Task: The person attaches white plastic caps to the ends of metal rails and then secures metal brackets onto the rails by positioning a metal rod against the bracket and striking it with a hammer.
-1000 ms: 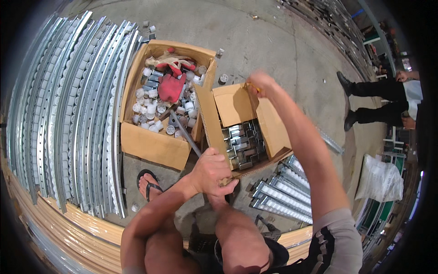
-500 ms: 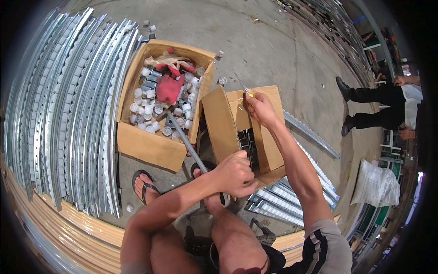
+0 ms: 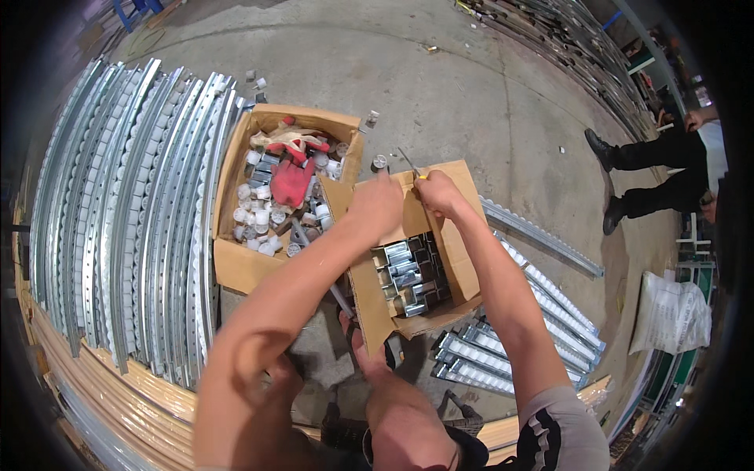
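My right hand [image 3: 441, 194] is closed around the yellow handle of a slim, pointed metal tool [image 3: 407, 160], its tip directed away from me. Whether the tool is a screwdriver or a blade is unclear. It is over the far side of an open cardboard box [image 3: 463, 271]. Shiny metal brackets [image 3: 404, 275] stand packed in rows inside. My left hand [image 3: 378, 206], smeared by motion, is at the box's far left corner by a raised flap; its fingers are hard to make out.
Left of it, a second carton [image 3: 250, 265] holds white rollers, metal pieces and red-and-white gloves [image 3: 290, 182]. Metal roller tracks [image 3: 126, 220] lie along the left, with more tracks [image 3: 503, 345] at right. A white sack [image 3: 671, 314] and a standing person [image 3: 656, 173] are far right.
My left hand has moved forward from the box's near side to its far left corner, uncovering the brackets. My right hand still holds the tool, now slightly lower in view.
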Motion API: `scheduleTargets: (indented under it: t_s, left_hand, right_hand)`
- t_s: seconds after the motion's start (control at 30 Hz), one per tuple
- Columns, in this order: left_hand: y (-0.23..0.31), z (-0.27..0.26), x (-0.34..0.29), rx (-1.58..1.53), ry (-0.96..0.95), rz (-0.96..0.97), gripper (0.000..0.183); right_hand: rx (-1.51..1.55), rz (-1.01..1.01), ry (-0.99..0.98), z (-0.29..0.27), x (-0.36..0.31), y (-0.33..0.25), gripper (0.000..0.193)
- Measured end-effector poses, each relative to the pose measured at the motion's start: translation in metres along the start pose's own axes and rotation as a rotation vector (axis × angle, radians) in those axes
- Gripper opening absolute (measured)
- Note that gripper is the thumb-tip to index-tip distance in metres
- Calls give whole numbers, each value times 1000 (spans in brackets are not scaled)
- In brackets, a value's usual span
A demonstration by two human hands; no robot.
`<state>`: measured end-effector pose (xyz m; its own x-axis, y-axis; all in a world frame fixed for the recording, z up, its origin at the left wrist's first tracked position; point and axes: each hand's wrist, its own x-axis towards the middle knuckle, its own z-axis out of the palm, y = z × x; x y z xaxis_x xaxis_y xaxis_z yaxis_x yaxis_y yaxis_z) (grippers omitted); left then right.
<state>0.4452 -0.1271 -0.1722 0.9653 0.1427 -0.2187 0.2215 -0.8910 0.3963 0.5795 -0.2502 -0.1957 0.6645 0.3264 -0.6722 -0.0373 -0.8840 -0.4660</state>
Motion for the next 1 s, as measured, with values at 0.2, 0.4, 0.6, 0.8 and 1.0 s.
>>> scheduleTargets:
  t_s: [0.2,0.4,0.6,0.8,1.0]
  left_hand:
    - [32,1,87,-254,-237,-98,43]
    - [9,23,91,-241,-156,-164,44]
    - [-34,50,65,-257,-138,-75,48]
    - [-25,56,67,-220,-205,-299,54]
    - [-15,71,63,-141,-113,-304,55]
  right_hand:
    - [-72,-226,177,-3,11,48,45]
    - [-190,-175,154,2,-7,24,47]
    - [-314,-112,258,15,-26,31,50]
    - [-30,-83,195,21,-34,33,50]
    - [185,-55,211,37,-83,73,46]
